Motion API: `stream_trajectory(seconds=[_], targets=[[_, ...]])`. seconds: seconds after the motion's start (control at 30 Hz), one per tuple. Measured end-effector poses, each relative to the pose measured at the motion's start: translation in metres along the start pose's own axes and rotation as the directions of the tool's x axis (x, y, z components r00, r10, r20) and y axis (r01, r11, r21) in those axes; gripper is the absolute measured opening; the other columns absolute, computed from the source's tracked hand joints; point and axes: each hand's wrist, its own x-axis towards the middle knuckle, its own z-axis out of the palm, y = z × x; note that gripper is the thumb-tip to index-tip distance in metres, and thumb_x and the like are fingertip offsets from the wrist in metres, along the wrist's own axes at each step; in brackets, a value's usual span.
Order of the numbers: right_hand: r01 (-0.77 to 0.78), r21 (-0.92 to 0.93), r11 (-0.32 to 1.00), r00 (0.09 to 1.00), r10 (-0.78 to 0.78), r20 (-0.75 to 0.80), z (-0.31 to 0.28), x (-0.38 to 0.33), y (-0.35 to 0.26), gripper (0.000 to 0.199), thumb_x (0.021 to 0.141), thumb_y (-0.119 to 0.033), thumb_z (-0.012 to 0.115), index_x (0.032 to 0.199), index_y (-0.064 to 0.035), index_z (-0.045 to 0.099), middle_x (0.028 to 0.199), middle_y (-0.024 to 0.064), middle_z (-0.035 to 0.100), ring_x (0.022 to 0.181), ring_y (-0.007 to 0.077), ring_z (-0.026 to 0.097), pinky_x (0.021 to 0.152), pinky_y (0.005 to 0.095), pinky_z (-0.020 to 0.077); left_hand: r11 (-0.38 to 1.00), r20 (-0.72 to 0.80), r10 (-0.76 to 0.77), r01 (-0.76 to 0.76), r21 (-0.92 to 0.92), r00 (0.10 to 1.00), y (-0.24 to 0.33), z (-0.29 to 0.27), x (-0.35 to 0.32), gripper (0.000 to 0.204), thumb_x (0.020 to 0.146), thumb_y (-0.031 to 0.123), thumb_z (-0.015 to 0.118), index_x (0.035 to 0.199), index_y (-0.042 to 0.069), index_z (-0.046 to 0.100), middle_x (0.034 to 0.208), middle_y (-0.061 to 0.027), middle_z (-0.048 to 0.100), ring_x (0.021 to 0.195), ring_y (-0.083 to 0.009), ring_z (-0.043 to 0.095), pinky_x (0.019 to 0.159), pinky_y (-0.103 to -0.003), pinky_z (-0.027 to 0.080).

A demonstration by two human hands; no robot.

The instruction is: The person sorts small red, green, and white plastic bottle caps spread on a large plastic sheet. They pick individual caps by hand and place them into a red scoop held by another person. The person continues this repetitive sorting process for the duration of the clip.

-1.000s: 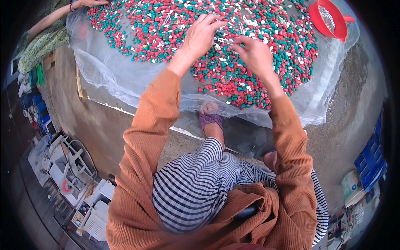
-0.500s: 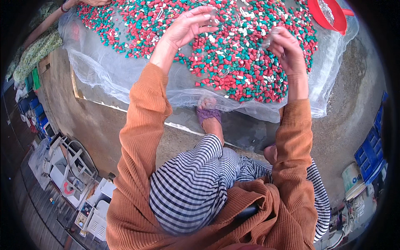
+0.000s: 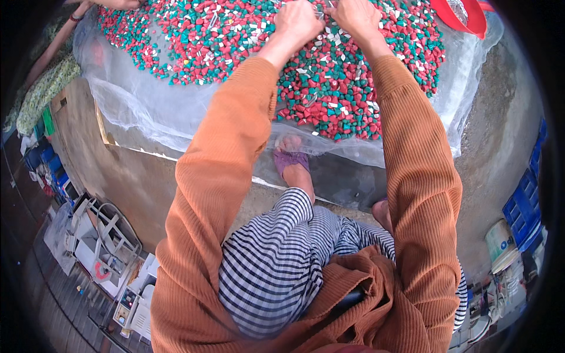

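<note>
A wide spread of small red, green and white plastic pieces [image 3: 335,112], many of them cone-shaped, lies on a translucent plastic sheet [image 3: 153,109]. My left hand [image 3: 298,25] is down at the far part of the pile, back upward, its fingers curled in. Just to its right, my right hand [image 3: 355,16] reaches into the same spot, also with bent fingers. Small clear or shiny bits show between the two hands. My fingertips are largely hidden, so what they grip cannot be made out.
A red plastic strainer [image 3: 471,22] stands at the far right of the sheet. At the far left, another person's hand [image 3: 120,3] rests by the pile. My foot in a purple sandal [image 3: 289,160] is at the sheet's near edge. Blue crates [image 3: 524,203] lie right.
Both hands were raised and apart, with something translucent at the fingertips. They have moved forward and inward, down to the pile, and are now close together.
</note>
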Motion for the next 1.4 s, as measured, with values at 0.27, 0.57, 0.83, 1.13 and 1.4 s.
stream_trajectory(seconds=[0.27,0.57,0.83,1.13,1.4], targets=[[0.007,0.178,0.984,0.972,-0.048,0.229,-0.003,0.005,-0.009,0.027,0.072,-0.024,0.067,0.087,-0.0021,0.069,0.091,0.0210,0.068,0.083,0.0336,0.067,0.074,0.0439,0.0536,0.608,0.483,0.027,0.369,-0.703,0.875,-0.054,-0.073,-0.067,0.019,0.091,0.016,0.063,0.103,0.002,0.062,0.095,-0.0034,0.063,0.087,-0.0149,0.063,0.080,-0.031,0.053],[-0.420,0.683,-0.598,0.907,-0.270,0.322,-0.072,-0.068,0.029,0.012,0.090,-0.014,0.062,0.087,-0.0070,0.053,0.063,-0.0004,0.047,0.052,0.0116,0.045,0.044,0.0200,0.0372,0.964,0.320,0.021,0.066,-0.259,0.947,0.001,-0.040,-0.163,0.018,0.083,0.024,0.069,0.084,0.006,0.069,0.083,-0.0072,0.067,0.072,-0.0194,0.064,0.069,-0.032,0.051],[-0.607,0.779,-0.155,0.787,-0.254,0.563,-0.063,-0.116,0.038,0.029,0.101,-0.021,0.040,0.103,0.0019,0.057,0.080,0.0067,0.060,0.061,0.0113,0.060,0.046,0.0211,0.0497,0.987,0.270,0.108,-0.071,-0.144,0.957,-0.008,-0.036,-0.161,0.013,0.077,0.020,0.071,0.083,0.008,0.071,0.074,-0.0082,0.064,0.063,-0.0250,0.063,0.060,-0.037,0.050],[-0.721,0.493,-0.487,0.641,-0.199,0.742,-0.051,-0.135,0.004,0.071,0.096,-0.062,0.032,0.122,0.0004,0.054,0.099,0.0111,0.067,0.084,0.0221,0.068,0.073,0.0379,0.0581,0.867,0.057,0.410,-0.370,-0.332,0.910,0.052,-0.075,-0.133,0.030,0.076,0.015,0.070,0.104,0.007,0.064,0.116,-0.0117,0.060,0.110,-0.0307,0.056,0.091,-0.040,0.047],[-0.459,0.660,-0.595,0.856,-0.097,0.508,-0.114,-0.047,0.065,0.034,0.095,-0.040,0.057,0.084,-0.0080,0.056,0.071,-0.0002,0.054,0.053,0.0064,0.047,0.039,0.0164,0.0308,0.824,-0.153,0.368,-0.398,-0.403,0.917,0.056,-0.107,-0.085,0.027,0.081,0.007,0.064,0.108,0.008,0.067,0.124,-0.0119,0.059,0.113,-0.0310,0.057,0.094,-0.039,0.046]])
